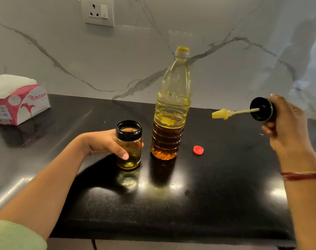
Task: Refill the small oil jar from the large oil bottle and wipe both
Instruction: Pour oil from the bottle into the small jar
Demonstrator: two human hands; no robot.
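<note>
— Holding the small oil jar [128,145]: which hand?
— Left hand [106,143], fingers wrapped round the glass wall. The jar stands upright on the black countertop [216,204], mouth open, a shallow pool of oil at its bottom. Just beside it stands the large oil bottle [171,109], roughly half full; its red cap [198,150] lies apart on the counter.
— And the right hand [287,123]?
— Clamped on the jar's black lid [261,109], held in the air, its yellow-tipped stem pointing toward the bottle.
— Progress?
— Early, by appearance: both vessels are open; pouring, recapping and wiping remain. The tissue pack [18,103] sits far left, untouched.
</note>
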